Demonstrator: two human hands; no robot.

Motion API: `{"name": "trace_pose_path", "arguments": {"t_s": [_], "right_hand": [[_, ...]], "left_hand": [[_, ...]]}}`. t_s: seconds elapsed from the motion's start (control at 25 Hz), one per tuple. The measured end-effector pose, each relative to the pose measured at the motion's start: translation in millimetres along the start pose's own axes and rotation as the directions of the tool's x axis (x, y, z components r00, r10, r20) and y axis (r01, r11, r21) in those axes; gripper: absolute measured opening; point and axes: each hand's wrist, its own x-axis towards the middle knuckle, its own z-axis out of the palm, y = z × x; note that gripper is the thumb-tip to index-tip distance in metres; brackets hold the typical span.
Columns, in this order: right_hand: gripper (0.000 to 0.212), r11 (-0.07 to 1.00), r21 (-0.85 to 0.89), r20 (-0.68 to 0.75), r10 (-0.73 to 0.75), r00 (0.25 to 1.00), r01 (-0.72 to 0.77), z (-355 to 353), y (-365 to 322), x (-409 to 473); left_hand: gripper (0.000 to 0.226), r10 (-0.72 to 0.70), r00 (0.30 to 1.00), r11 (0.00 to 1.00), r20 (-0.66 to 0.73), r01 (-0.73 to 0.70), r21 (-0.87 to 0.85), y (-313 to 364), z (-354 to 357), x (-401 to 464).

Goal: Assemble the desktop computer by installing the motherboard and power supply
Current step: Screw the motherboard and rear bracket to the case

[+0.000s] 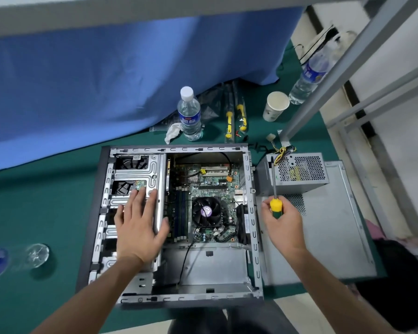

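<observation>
An open grey computer case (252, 213) lies flat on the green table. The green motherboard (203, 186), with its black fan in the middle, sits inside the case. My left hand (138, 222) rests flat, fingers spread, on the metal drive cage (135, 169) at the case's left. My right hand (281, 220) grips a screwdriver (274, 189) with a yellow and green handle, shaft pointing away from me, just right of the case. The grey power supply (297, 172) stands outside the case on the removed side panel (331, 227), its coloured wires trailing behind it.
A water bottle (190, 114), a crumpled tissue (173, 132) and bagged yellow tools (235, 116) lie behind the case. A paper cup (275, 106) and a second bottle (309, 75) stand at the back right by a metal frame (328, 75). Blue cloth (118, 75) hangs at the back; a bottle (15, 259) lies at left.
</observation>
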Motion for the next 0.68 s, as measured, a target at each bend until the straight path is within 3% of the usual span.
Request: {"name": "trace_pose_path", "arguments": {"t_s": [0.12,0.24,0.4,0.48,0.56,0.68], "right_hand": [[0.011,0.996,0.089,-0.03,0.006,1.0,-0.003,4,-37,-5],[0.01,0.983,0.169,0.048,0.065,0.997,-0.073,23,-70,-16],[0.006,0.95,0.249,0.217,0.135,0.967,-0.188,50,-95,-37],[0.009,0.925,0.292,0.292,0.156,0.943,-0.243,58,-101,-47],[0.011,0.907,0.311,0.371,0.158,0.915,-0.283,61,-104,-57],[0.01,0.922,0.246,0.477,0.154,0.865,-0.299,57,-105,-65]], "left_hand": [[0.071,0.002,0.999,1.0,0.032,-0.002,-0.002,1,-6,-1],[0.074,0.006,0.996,1.0,0.093,-0.006,-0.001,5,-13,-2],[0.061,-0.045,0.993,0.966,0.109,0.071,-0.249,17,-36,4],[0.051,0.019,0.997,0.876,0.079,0.022,-0.482,28,-51,5],[0.039,0.131,0.985,0.709,0.113,-0.013,-0.705,42,-68,3],[0.023,0.206,0.978,0.613,0.035,-0.101,-0.784,55,-82,-3]]}}
